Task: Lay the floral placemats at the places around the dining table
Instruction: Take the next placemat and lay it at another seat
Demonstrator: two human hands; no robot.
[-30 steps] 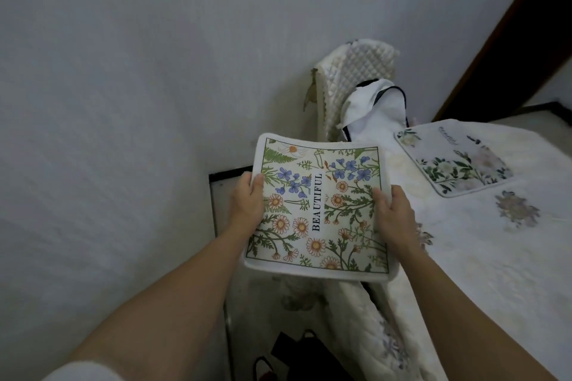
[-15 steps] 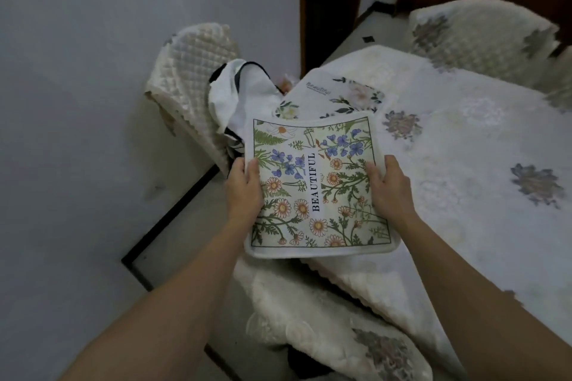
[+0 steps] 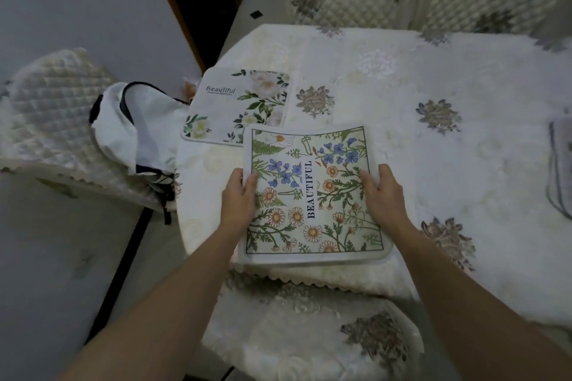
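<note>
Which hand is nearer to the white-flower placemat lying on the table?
Left. The left hand grips the left edge of the daisy placemat, close to the white-flower placemat; the right hand grips the opposite edge, farther away.

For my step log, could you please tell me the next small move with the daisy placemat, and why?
Probably lower the daisy placemat flat onto the table and release it: the left hand and right hand grip its sides, its far edge curls upward, and it is before the near chair.

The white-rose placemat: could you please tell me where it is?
Head view: the white-rose placemat lies at the table's left end, just beyond the daisy placemat, beside the chair holding a white bag.
</note>
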